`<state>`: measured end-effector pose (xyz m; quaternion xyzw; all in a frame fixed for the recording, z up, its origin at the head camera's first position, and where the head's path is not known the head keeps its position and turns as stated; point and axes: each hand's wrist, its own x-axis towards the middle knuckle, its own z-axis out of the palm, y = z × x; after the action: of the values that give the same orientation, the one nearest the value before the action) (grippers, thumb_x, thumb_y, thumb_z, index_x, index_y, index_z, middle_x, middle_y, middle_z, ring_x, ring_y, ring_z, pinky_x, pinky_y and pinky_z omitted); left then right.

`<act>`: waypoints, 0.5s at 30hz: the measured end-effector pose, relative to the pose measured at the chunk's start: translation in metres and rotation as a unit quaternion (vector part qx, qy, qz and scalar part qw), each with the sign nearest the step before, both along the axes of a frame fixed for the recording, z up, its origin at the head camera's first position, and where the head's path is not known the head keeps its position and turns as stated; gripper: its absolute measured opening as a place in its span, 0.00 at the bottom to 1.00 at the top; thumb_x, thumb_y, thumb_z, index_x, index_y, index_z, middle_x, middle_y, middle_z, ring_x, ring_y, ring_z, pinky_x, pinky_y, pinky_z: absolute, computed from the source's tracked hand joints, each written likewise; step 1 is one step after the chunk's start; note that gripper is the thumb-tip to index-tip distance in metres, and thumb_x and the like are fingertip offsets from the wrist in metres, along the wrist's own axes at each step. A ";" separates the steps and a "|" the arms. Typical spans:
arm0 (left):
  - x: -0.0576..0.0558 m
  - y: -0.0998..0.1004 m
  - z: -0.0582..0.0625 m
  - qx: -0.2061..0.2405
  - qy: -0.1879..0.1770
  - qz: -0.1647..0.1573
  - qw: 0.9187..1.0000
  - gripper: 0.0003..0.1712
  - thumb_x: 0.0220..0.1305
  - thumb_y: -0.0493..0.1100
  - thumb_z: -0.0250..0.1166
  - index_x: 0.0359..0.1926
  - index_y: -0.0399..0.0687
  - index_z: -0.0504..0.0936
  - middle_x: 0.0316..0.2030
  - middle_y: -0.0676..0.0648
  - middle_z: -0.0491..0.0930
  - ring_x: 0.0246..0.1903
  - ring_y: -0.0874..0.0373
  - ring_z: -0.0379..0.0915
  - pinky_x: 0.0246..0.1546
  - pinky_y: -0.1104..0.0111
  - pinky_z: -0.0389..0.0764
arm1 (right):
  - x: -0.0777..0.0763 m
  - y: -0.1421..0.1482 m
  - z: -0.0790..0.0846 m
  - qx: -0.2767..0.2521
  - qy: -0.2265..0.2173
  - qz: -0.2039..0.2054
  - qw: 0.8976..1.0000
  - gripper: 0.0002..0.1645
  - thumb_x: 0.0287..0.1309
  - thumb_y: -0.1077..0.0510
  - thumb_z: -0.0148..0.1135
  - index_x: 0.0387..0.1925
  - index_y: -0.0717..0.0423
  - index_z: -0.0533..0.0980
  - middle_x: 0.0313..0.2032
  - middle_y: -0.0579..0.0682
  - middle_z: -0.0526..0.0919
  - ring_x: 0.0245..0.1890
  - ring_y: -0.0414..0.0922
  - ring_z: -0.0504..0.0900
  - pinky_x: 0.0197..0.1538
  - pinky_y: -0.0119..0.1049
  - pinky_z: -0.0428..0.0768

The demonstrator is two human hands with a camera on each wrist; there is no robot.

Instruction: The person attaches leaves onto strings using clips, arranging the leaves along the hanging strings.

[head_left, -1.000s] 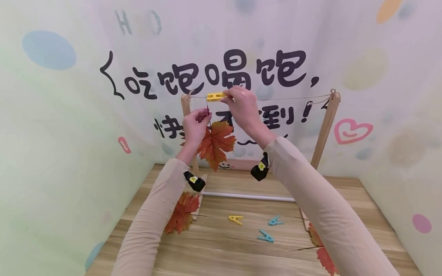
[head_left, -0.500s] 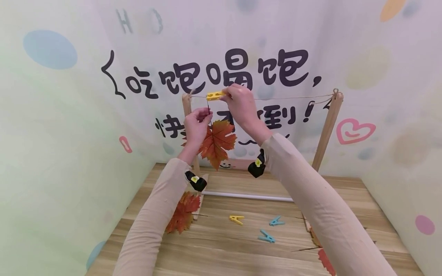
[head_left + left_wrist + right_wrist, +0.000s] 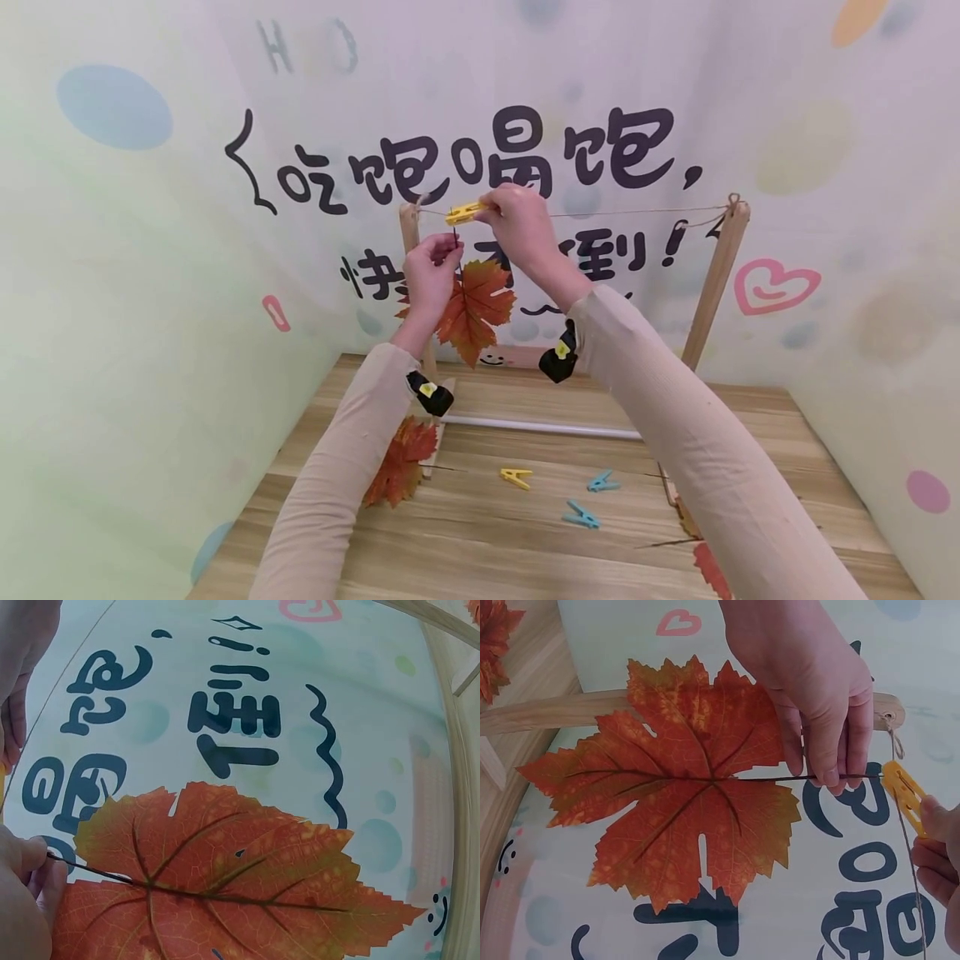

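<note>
An orange-red maple leaf (image 3: 476, 310) hangs below the string (image 3: 615, 213), its dark stem pinched between the thumb and fingers of my left hand (image 3: 431, 271). In the right wrist view the stem runs from the leaf (image 3: 697, 780) through those fingers up to a yellow clothespin (image 3: 904, 796). My right hand (image 3: 525, 229) pinches the handle end of this clothespin (image 3: 465, 213). Its nose sits at the string and the stem's tip, tilted slightly down to the left. In the left wrist view the leaf (image 3: 225, 877) fills the lower part.
The string runs between two wooden posts (image 3: 716, 283). A white rod (image 3: 540, 427) joins the frame's base. On the wooden table (image 3: 480, 550) lie a yellow clothespin (image 3: 516, 477), two blue clothespins (image 3: 582, 515) and more maple leaves (image 3: 405, 467) at left and right.
The yellow clothespin in my right hand has tilted, its nose dipping a little to the left. My left hand still pinches the stem; the whole view has shifted slightly.
</note>
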<state>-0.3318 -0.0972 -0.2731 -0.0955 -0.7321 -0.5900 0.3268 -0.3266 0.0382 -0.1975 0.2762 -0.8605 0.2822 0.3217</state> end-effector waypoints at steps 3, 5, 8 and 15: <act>0.001 0.001 0.001 0.000 0.002 0.005 1.000 0.10 0.57 0.34 0.62 0.40 0.33 0.81 0.35 0.39 0.81 0.34 0.52 0.77 0.40 0.69 0.78 | 0.000 0.001 0.002 0.008 -0.028 0.003 1.000 0.16 0.54 0.59 0.62 0.43 0.64 0.79 0.38 0.56 0.82 0.37 0.48 0.77 0.42 0.37 0.74; 0.001 0.001 0.001 -0.004 0.006 0.009 1.000 0.09 0.57 0.34 0.62 0.39 0.33 0.81 0.35 0.39 0.81 0.34 0.52 0.77 0.40 0.69 0.78 | -0.001 0.002 0.004 0.013 -0.045 0.006 0.999 0.18 0.55 0.58 0.61 0.45 0.64 0.78 0.40 0.57 0.81 0.39 0.48 0.77 0.44 0.38 0.73; 0.002 0.002 0.002 -0.008 0.010 0.014 1.000 0.09 0.57 0.33 0.62 0.39 0.33 0.80 0.35 0.39 0.81 0.34 0.52 0.77 0.40 0.68 0.78 | -0.001 0.004 0.005 0.016 -0.061 0.008 0.998 0.20 0.56 0.56 0.60 0.48 0.63 0.76 0.43 0.57 0.81 0.42 0.49 0.76 0.48 0.40 0.70; 0.003 0.002 0.001 -0.022 0.007 0.025 0.999 0.09 0.57 0.35 0.62 0.39 0.35 0.81 0.35 0.40 0.81 0.35 0.53 0.77 0.40 0.69 0.78 | 0.000 0.008 0.001 -0.001 -0.042 0.019 0.999 0.21 0.55 0.56 0.61 0.49 0.64 0.76 0.44 0.57 0.80 0.44 0.49 0.77 0.48 0.38 0.73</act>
<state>-0.3291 -0.0957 -0.2723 -0.0884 -0.7449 -0.5643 0.3448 -0.3269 0.0462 -0.1969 0.2798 -0.8679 0.3002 0.2798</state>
